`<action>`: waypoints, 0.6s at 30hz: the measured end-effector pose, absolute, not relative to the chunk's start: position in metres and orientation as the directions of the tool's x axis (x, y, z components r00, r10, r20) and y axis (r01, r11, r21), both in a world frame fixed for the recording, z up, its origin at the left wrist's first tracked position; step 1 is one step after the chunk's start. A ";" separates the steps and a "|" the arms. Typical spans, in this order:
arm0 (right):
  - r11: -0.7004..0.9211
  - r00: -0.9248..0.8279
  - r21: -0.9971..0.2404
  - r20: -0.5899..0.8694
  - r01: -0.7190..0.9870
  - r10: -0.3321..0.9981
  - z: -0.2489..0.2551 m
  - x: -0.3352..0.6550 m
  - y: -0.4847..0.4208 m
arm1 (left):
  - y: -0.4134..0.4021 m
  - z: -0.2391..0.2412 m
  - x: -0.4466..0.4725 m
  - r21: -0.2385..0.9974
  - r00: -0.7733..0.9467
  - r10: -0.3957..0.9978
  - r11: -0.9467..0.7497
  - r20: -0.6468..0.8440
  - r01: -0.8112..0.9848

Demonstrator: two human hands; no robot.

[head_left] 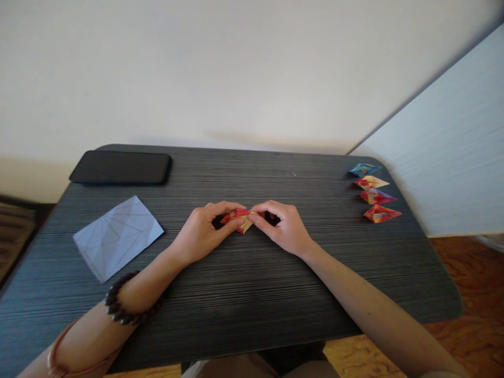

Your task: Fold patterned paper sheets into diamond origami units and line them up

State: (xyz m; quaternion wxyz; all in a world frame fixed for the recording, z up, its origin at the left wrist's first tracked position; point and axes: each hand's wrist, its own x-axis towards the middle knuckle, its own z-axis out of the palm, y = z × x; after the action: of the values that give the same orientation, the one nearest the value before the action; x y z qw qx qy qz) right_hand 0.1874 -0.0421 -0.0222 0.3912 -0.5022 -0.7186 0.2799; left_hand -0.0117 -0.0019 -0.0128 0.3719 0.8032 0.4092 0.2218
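Observation:
A small folded piece of red, orange and tan patterned paper [238, 219] lies at the middle of the dark striped table [252, 294]. My left hand [202, 231] pinches its left side, thumb and fingers closed on it. My right hand [284, 227] pinches its right end, fingers curled and pressed on the paper. Both hands rest on the tabletop, and part of the paper is hidden under the fingers. A dark bead bracelet [122, 304] sits on my left wrist.
Several finished folded paper pieces [374, 191] lie in a column at the table's far right. A creased pale blue sheet [117, 236] lies at the left. A black phone [121, 167] sits at the far left corner. A white panel [444, 152] leans at the right.

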 end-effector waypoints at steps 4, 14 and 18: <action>0.301 -0.162 -0.818 0.254 0.490 0.953 -0.024 0.187 -0.042 | -0.003 -0.012 -0.011 0.797 0.536 0.843 -0.355 0.046 0.490; 0.353 -0.194 -0.602 0.314 0.717 0.929 -0.030 0.188 -0.043 | 0.015 -0.026 -0.025 0.524 0.749 0.594 -0.755 0.292 0.395; 0.419 -0.289 -0.564 0.309 0.711 0.906 -0.029 0.193 -0.042 | 0.015 -0.028 -0.025 0.480 0.768 0.559 -0.790 0.312 0.380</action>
State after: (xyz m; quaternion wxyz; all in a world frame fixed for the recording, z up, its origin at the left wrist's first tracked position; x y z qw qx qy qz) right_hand 0.1928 -0.0416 -0.0294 0.3019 -0.5143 -0.7863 0.1615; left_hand -0.0251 0.0149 -0.0282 0.1988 0.9190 0.2555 0.2250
